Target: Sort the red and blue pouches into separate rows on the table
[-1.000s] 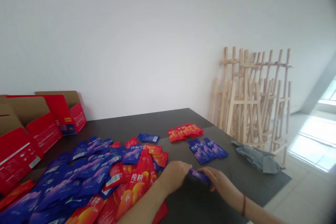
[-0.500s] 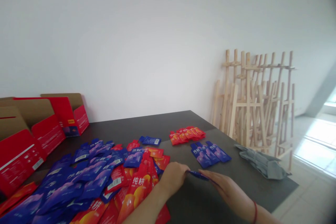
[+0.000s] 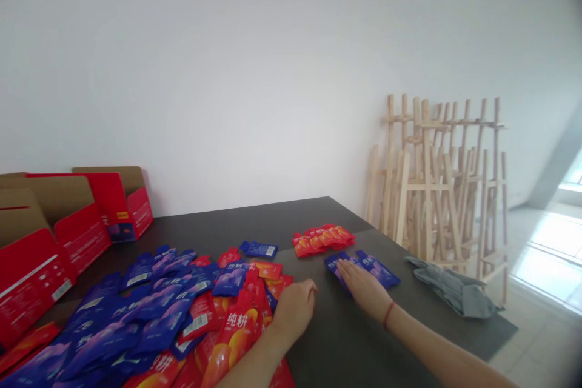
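Note:
My right hand [image 3: 365, 291] lies with fingers stretched flat over the row of blue pouches [image 3: 378, 271], touching the left part of the row. Its palm covers part of the pouches beneath. Beside the loose heap, my left hand [image 3: 294, 309] hovers with its fingers curled in and no pouch showing in it. Under and left of that hand are red pouches [image 3: 239, 333] with orange fruit prints, mixed with blue pouches [image 3: 168, 321]. Behind my right hand, a fanned row of red pouches [image 3: 324, 239] rests on the dark table [image 3: 336, 339].
Red cardboard boxes [image 3: 84, 239] with open tops stand along the left. A lone blue pouch [image 3: 258, 249] lies behind the heap. Grey folded cloth [image 3: 454, 288] sits at the table's right edge. Wooden easels [image 3: 427, 194] lean near the white wall [image 3: 227, 73].
The blue pouch that was between both hands has gone to the left end of the blue row under my right hand. My left hand has let go of it and drawn back slightly left.

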Available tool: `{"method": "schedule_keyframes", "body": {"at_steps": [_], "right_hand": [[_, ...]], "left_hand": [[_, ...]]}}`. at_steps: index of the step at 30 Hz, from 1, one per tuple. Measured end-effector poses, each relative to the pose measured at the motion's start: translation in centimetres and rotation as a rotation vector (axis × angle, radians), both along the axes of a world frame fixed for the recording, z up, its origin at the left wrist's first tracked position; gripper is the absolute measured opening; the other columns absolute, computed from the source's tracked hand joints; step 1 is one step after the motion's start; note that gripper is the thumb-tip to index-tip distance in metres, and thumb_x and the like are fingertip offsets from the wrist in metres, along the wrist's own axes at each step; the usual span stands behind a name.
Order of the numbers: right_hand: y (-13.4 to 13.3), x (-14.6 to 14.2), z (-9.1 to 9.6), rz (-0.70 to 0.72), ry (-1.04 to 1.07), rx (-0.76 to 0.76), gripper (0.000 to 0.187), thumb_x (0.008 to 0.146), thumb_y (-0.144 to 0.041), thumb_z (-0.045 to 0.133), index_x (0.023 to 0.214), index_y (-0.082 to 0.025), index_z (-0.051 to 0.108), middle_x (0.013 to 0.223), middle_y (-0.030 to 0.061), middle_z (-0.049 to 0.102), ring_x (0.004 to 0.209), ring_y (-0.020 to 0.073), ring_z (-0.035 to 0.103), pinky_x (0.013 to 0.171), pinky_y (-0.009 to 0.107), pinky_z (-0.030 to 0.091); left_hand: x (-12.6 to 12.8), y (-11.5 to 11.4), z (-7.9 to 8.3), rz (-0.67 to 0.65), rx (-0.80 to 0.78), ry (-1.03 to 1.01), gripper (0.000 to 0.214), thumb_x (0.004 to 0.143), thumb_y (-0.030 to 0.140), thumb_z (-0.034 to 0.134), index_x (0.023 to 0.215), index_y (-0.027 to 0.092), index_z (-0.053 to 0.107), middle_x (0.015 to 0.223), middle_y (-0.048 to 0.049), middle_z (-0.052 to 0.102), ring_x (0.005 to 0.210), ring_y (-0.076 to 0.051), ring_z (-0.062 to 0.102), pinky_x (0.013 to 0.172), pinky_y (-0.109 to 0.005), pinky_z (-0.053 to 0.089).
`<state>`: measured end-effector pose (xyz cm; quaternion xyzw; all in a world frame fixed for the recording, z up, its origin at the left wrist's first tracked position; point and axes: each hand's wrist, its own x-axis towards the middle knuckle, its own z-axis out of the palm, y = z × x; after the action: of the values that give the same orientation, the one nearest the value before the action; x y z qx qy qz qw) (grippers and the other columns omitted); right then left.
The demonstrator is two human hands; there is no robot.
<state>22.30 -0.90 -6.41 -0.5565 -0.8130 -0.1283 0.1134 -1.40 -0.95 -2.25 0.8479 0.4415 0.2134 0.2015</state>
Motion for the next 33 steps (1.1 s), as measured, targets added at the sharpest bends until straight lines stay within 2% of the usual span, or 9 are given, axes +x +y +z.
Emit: {"method": "schedule_keyframes", "body": {"at_steps": [4, 8, 13, 17, 21, 25, 28, 30, 33], "right_hand": [[-0.1, -1.2, -1.3, 0.0, -0.009, -0.026, 0.049, 0.087, -0.023, 0.049, 0.134, -0.01, 0.05, 0.138, 0.0183, 0.05, 0.13, 0.031, 0.044, 0.107, 0.049, 0.037], [-1.2, -1.3, -1.2, -0.01, -0.004, -0.043, 0.065, 0.082, -0.049, 0.06, 0.134, -0.011, 0.05, 0.137, 0.0199, 0.05, 0.128, 0.0343, 0.045, 0.105, 0.05, 0.038], [-1.8, -1.3, 0.0, 0.014, 0.06, -0.095, 0.059, 0.084, -0.041, 0.059, 0.133, -0.01, 0.051, 0.14, 0.0192, 0.048, 0.134, 0.0339, 0.037, 0.109, 0.053, 0.032], [-2.0, -1.2, 0.7, 0.041, 0.075, -0.138, 0.047, 0.089, -0.03, 0.051, 0.131, -0.01, 0.052, 0.142, 0.0164, 0.047, 0.134, 0.0288, 0.037, 0.111, 0.047, 0.032], [-2.2, -0.6, 0.9, 0.067, 0.085, -0.162, 0.049, 0.089, -0.031, 0.05, 0.133, -0.01, 0.049, 0.143, 0.0154, 0.045, 0.136, 0.027, 0.035, 0.112, 0.046, 0.03], [-2.6, -1.0, 1.3, 0.055, 0.089, -0.188, 0.054, 0.087, -0.039, 0.054, 0.134, -0.011, 0.049, 0.144, 0.0173, 0.043, 0.137, 0.0311, 0.032, 0.112, 0.051, 0.028], [-3.6, -3.6, 2.5, 0.124, 0.117, -0.156, 0.058, 0.085, -0.036, 0.058, 0.137, -0.014, 0.046, 0.145, 0.0169, 0.042, 0.137, 0.032, 0.03, 0.112, 0.054, 0.024], [-4.5, -6.6, 3.5, 0.255, 0.148, -0.128, 0.06, 0.082, -0.033, 0.06, 0.138, -0.016, 0.044, 0.144, 0.016, 0.042, 0.137, 0.031, 0.031, 0.112, 0.053, 0.024], [-5.8, -12.1, 4.7, 0.469, 0.212, -0.13, 0.061, 0.081, -0.039, 0.061, 0.134, -0.013, 0.047, 0.138, 0.017, 0.05, 0.131, 0.0302, 0.039, 0.11, 0.048, 0.03]], "left_hand": [[-0.1, 0.1, -0.1, 0.014, 0.026, 0.03, 0.03, 0.087, 0.017, 0.04, 0.1, 0.02, 0.067, 0.095, -0.0053, 0.072, 0.089, -0.018, 0.066, 0.077, -0.026, 0.045], [0.1, 0.1, -0.3, 0.018, 0.054, 0.014, 0.031, 0.088, 0.018, 0.038, 0.099, 0.021, 0.067, 0.095, -0.0051, 0.072, 0.088, -0.019, 0.066, 0.076, -0.026, 0.046], [0.2, -0.1, -0.2, 0.015, 0.062, 0.005, 0.031, 0.088, 0.019, 0.038, 0.1, 0.021, 0.066, 0.095, -0.005, 0.072, 0.089, -0.019, 0.066, 0.078, -0.028, 0.045], [0.1, -0.1, -0.1, 0.017, 0.061, 0.001, 0.031, 0.088, 0.019, 0.038, 0.1, 0.021, 0.066, 0.095, -0.0056, 0.072, 0.089, -0.019, 0.066, 0.078, -0.028, 0.045], [0.0, -0.1, -0.1, 0.031, 0.055, 0.002, 0.03, 0.087, 0.018, 0.039, 0.1, 0.02, 0.066, 0.096, -0.006, 0.072, 0.089, -0.019, 0.066, 0.078, -0.027, 0.045], [0.2, 0.0, 0.0, 0.052, 0.038, -0.072, 0.028, 0.086, 0.018, 0.039, 0.093, 0.02, 0.066, 0.089, -0.0044, 0.071, 0.084, -0.018, 0.065, 0.075, -0.027, 0.044], [0.6, 0.3, 0.5, 0.078, 0.008, -0.267, 0.023, 0.083, 0.015, 0.04, 0.084, 0.019, 0.063, 0.081, -0.0027, 0.068, 0.08, -0.017, 0.062, 0.072, -0.026, 0.043], [0.8, 0.4, 1.3, 0.076, -0.03, -0.445, 0.02, 0.08, 0.013, 0.041, 0.081, 0.019, 0.061, 0.075, -0.0009, 0.064, 0.073, -0.015, 0.059, 0.068, -0.024, 0.042], [0.7, 0.4, 3.3, 0.047, -0.126, -0.68, 0.018, 0.079, 0.014, 0.042, 0.081, 0.018, 0.059, 0.057, 0.0044, 0.05, 0.053, -0.011, 0.045, 0.052, -0.022, 0.034]]}}
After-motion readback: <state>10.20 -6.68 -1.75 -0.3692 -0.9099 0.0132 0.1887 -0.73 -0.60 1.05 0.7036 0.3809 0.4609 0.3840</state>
